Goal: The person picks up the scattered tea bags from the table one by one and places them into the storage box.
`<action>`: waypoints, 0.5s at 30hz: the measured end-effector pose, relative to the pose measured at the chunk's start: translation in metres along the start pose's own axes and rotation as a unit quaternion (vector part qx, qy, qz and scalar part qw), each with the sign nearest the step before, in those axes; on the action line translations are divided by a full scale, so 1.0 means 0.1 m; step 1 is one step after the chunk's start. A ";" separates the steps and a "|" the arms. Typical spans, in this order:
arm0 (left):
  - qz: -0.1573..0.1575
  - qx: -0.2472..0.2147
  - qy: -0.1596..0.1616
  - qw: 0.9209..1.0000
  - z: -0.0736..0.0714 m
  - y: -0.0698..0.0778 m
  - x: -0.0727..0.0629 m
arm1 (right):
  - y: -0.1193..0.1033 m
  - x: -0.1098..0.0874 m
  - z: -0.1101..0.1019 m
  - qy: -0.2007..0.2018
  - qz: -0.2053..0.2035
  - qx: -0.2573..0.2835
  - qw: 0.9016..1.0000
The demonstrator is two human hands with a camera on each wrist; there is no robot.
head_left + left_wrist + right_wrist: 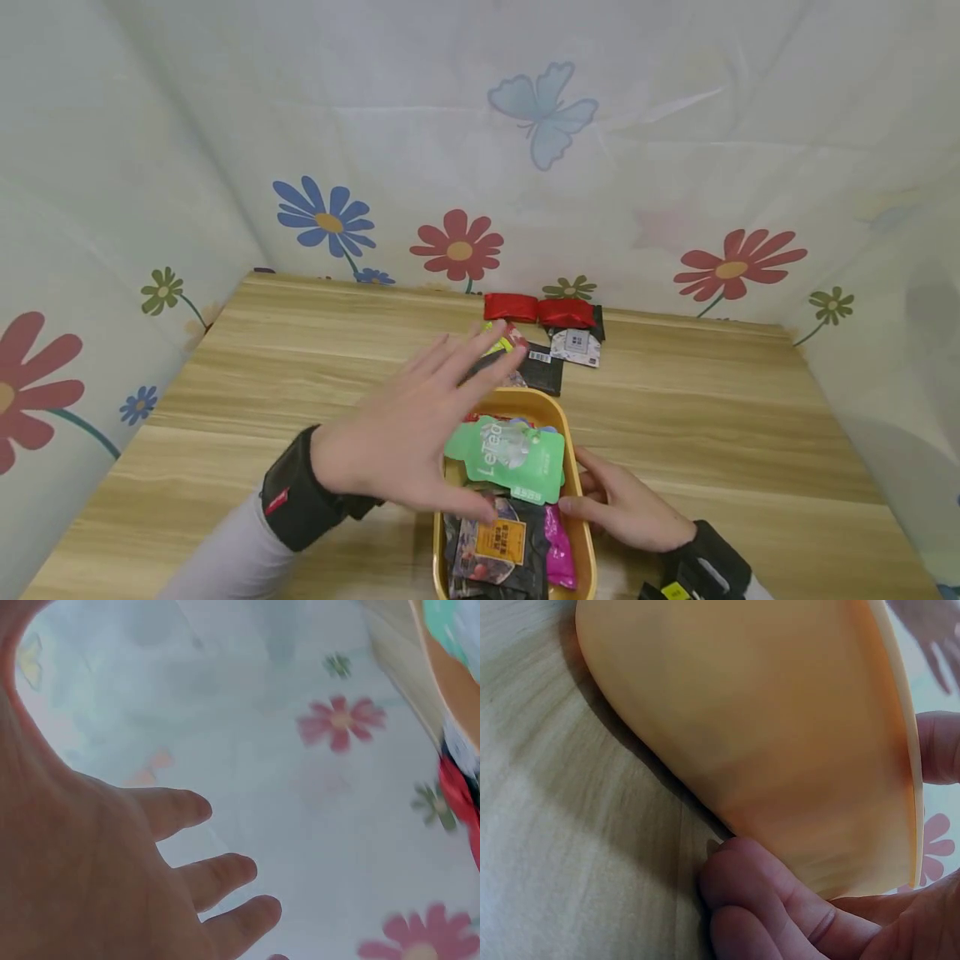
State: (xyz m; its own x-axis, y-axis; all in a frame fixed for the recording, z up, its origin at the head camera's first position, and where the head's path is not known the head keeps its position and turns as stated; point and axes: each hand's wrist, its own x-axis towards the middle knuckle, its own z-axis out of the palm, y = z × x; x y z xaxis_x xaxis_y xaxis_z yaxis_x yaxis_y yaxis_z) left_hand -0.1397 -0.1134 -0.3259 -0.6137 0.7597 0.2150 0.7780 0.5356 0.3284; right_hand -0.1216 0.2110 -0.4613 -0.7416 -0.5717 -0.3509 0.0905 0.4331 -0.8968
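Observation:
A yellow plastic bin [588, 546] stands on the table, filled with snack packets. Uppermost in it are a green LeTea pouch [517, 458] and a black packet with an orange label [501, 542], beside a magenta packet [558, 550]. My right hand [626, 504] holds the bin's right wall; in the right wrist view the thumb [939, 746] hooks over the rim and the fingers [757, 885] lie against the outside near the base. Above the bin's left side my left hand [408, 421] hovers with fingers spread and nothing in it.
Behind the bin lie several packets: two red ones [512, 307], a black one [546, 371] and a white-and-black one [576, 345]. A flower-printed curtain [600, 192] rises along the back and both sides of the wooden table [697, 400].

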 end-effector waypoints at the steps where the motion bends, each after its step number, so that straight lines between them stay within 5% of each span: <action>1: -0.012 0.013 0.004 1.000 -0.01 -0.10 0.02 | 0.00 0.00 0.00 0.000 0.000 0.000 1.000; 8: -0.124 0.075 -0.016 0.989 0.06 -0.85 0.12 | -0.02 -0.01 0.00 -0.003 -0.005 0.003 1.000; 15: -0.181 0.076 -0.082 0.977 0.35 -1.25 0.19 | -0.05 0.00 0.00 0.004 0.009 0.000 1.000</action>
State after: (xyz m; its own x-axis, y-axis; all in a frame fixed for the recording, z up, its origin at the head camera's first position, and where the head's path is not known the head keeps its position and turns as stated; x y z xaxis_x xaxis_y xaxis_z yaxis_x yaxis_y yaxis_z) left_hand -0.2438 -0.1532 -0.3955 -0.8323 0.5525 -0.0444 0.5326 0.8194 0.2118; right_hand -0.1222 0.2090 -0.4569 -0.7446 -0.5591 -0.3645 0.1036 0.4427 -0.8907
